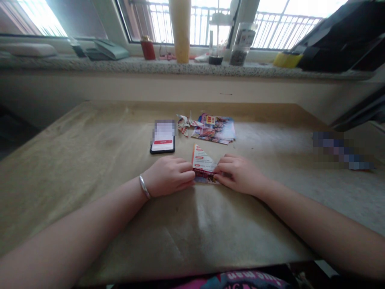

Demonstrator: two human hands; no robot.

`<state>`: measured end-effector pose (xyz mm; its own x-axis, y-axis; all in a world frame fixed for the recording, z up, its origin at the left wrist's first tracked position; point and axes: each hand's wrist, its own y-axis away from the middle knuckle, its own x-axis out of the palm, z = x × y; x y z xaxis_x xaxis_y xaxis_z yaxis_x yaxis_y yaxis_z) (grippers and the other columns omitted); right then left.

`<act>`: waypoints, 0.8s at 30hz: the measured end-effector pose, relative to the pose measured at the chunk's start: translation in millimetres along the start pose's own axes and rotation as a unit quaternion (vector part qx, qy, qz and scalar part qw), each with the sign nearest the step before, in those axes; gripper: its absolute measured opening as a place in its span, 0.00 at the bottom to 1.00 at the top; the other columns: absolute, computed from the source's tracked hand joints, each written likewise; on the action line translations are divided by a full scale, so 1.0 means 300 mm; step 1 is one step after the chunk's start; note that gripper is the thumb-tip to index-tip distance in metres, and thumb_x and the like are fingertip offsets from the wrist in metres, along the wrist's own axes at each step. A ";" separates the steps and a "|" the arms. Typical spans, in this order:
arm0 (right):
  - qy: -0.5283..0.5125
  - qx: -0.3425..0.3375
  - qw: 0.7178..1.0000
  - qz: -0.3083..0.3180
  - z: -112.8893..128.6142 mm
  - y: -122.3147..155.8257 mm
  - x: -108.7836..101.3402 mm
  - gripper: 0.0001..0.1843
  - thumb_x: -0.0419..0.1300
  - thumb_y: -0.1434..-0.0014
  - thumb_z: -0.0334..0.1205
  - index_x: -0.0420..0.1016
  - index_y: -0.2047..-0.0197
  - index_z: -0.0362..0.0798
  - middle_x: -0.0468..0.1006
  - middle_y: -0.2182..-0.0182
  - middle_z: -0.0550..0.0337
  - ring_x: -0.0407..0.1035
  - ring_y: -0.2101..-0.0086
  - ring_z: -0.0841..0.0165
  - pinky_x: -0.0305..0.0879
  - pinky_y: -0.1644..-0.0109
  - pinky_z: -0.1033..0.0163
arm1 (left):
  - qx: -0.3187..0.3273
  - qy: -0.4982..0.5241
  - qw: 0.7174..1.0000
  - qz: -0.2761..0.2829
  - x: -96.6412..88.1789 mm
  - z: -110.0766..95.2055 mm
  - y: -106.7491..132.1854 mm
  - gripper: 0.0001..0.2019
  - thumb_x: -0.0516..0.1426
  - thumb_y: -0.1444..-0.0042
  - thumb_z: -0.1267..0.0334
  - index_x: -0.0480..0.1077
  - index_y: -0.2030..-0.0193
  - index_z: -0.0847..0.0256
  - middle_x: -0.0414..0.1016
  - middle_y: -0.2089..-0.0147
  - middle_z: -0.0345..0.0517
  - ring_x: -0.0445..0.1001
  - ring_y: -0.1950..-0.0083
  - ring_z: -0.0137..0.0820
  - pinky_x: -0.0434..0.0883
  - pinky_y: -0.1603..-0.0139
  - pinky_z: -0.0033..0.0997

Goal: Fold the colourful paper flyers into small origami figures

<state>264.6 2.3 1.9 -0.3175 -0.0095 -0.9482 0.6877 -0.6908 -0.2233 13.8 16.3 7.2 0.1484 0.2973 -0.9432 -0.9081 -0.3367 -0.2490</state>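
Observation:
Between my hands lies a folded printed paper (203,162), its upper part a pale triangle with red and orange print, its lower part a dark colourful strip. My left hand (173,173), with a silver bangle at the wrist, pinches the paper's left edge. On the opposite side my right hand (237,173) grips the lower right corner, thumb below and fingers above. Just beyond, a phone (163,136) with a lit, blurred screen lies face up. Crumpled paper pieces (184,123) sit beside a stack of colourful flyers (221,127).
The table (90,160) has a pale brown cover. At the far right lies a blurred colourful item (339,150). Behind the table, a stone windowsill (117,65) bears a red bottle (148,48), a tall yellowish cylinder (181,32), a clear container (240,44) and a black bag-like object (333,40).

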 end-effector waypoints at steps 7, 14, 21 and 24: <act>-0.022 0.049 0.998 -0.038 -0.012 0.005 0.016 0.06 0.58 0.42 0.37 0.75 0.69 0.46 0.77 0.71 0.57 0.68 0.66 0.66 0.61 0.62 0.63 | 0.010 0.031 0.999 -0.009 0.009 0.010 0.006 0.10 0.50 0.36 0.62 0.72 0.56 0.56 0.76 0.58 0.41 0.70 0.61 0.30 0.66 0.63 0.30; -0.097 0.156 0.982 -0.050 -0.017 0.010 0.014 0.07 0.57 0.42 0.38 0.74 0.69 0.47 0.74 0.74 0.60 0.65 0.73 0.71 0.57 0.69 0.67 | 0.019 0.088 0.996 -0.012 0.024 0.026 0.007 0.12 0.50 0.36 0.65 0.73 0.55 0.57 0.76 0.51 0.43 0.72 0.50 0.33 0.70 0.52 0.32; -0.120 0.250 0.957 -0.089 -0.032 0.018 0.001 0.11 0.56 0.45 0.45 0.70 0.73 0.47 0.71 0.79 0.63 0.61 0.78 0.73 0.54 0.74 0.67 | 0.010 0.119 0.993 -0.015 0.039 0.032 0.013 0.12 0.50 0.36 0.64 0.73 0.54 0.59 0.77 0.51 0.44 0.73 0.48 0.33 0.72 0.48 0.33; -0.111 0.277 0.949 -0.100 -0.042 0.027 -0.007 0.11 0.56 0.46 0.45 0.67 0.75 0.48 0.71 0.80 0.63 0.61 0.79 0.73 0.54 0.75 0.67 | 0.002 0.109 0.994 -0.009 0.037 0.035 0.015 0.13 0.50 0.36 0.62 0.72 0.51 0.59 0.77 0.52 0.47 0.73 0.50 0.34 0.73 0.49 0.34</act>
<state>279.0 6.0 -0.9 -0.5771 0.0518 -0.8150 0.1709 -0.9682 -0.1826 7.4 27.5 -2.2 0.2462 0.1030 -0.9637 -0.9060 -0.3288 -0.2666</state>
